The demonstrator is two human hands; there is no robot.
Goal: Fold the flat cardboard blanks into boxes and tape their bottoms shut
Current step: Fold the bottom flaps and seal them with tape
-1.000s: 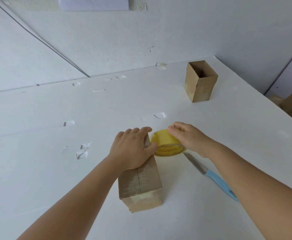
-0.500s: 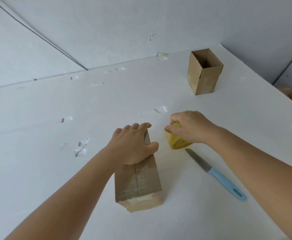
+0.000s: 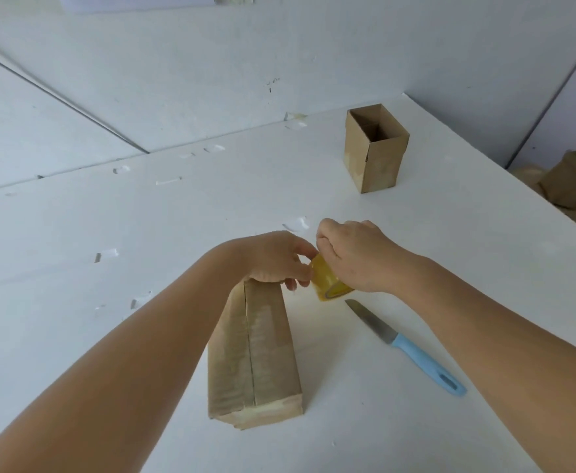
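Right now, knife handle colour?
Light blue; the knife handle shows clearly in the head view, the only view.

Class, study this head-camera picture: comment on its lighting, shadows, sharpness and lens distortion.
Head view: soft, even light with no glare on the white table; only a faint shadow right of the lying box; wide-angle stretch makes the forearms balloon toward the bottom corners and tilts the upright box; knife fairly crisp; tape roll slightly soft between both hands.

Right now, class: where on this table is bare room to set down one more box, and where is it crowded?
Bare table lies between the upright box and the knife. It is crowded where the left hand and right hand meet at the tape roll above the lying box.
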